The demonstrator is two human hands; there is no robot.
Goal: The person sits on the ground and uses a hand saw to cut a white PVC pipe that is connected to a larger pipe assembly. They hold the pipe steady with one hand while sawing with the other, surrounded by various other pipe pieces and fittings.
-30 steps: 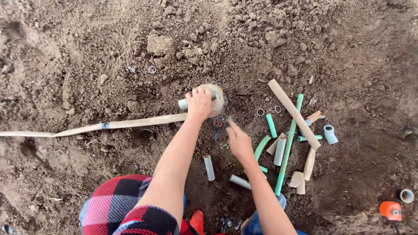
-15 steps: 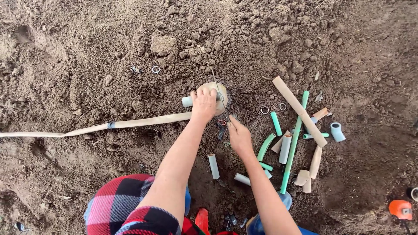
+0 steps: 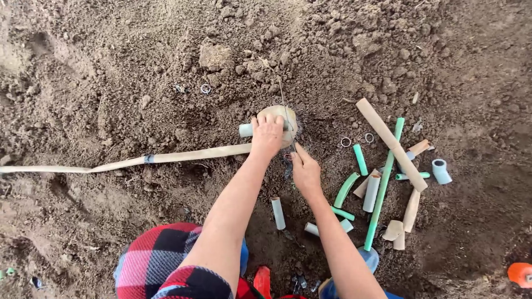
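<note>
My left hand (image 3: 268, 135) is closed over a round tan fitting (image 3: 285, 117) lying on the soil. A short pale green pipe stub (image 3: 245, 130) sticks out of the fitting's left side. A flat tan hose (image 3: 166, 157) runs in from the far left and ends under this hand. My right hand (image 3: 305, 170) rests just below and to the right of the fitting, its back towards me and its index finger pointing at the fitting. Its fingertips are curled down to the dirt, so what they hold is hidden. A thin wire (image 3: 285, 105) rises from the fitting.
Right of my hands lie several cut pipe pieces: a long tan pipe (image 3: 391, 144), a long green pipe (image 3: 382, 185), a grey elbow (image 3: 441, 171), small metal rings (image 3: 357, 139), and a short stub (image 3: 277, 213). An orange object (image 3: 521, 273) sits at bottom right. Loose clumpy soil surrounds everything.
My right hand has crept slightly up towards the fitting. My left hand keeps its hold on the fitting. The view has shifted a little.
</note>
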